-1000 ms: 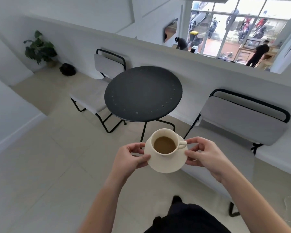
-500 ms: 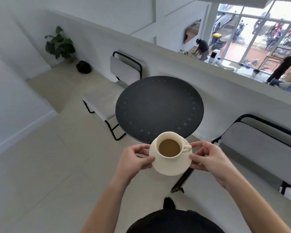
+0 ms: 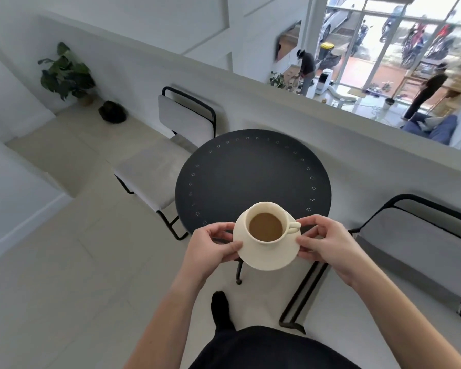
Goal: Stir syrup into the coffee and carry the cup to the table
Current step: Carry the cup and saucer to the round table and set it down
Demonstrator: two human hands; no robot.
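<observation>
A cream cup (image 3: 253, 237) filled with light brown coffee stands on a cream saucer (image 3: 269, 258), handle pointing right. My left hand (image 3: 210, 247) pinches the saucer's left rim and my right hand (image 3: 328, 243) pinches its right rim. Cup and saucer hang in the air over the near edge of a round black table (image 3: 250, 174). The tabletop is bare, with a ring of small dots near its edge.
A grey-cushioned chair (image 3: 168, 145) with a black frame stands left of the table, and another chair (image 3: 421, 241) stands to its right. A low white wall (image 3: 330, 134) runs behind them. A potted plant (image 3: 65, 75) stands in the far left corner. My foot (image 3: 220, 310) is on the tiled floor.
I have walked closer to the table; it now fills the centre and the cup and saucer have come over its near edge. Both hands keep the same hold.
</observation>
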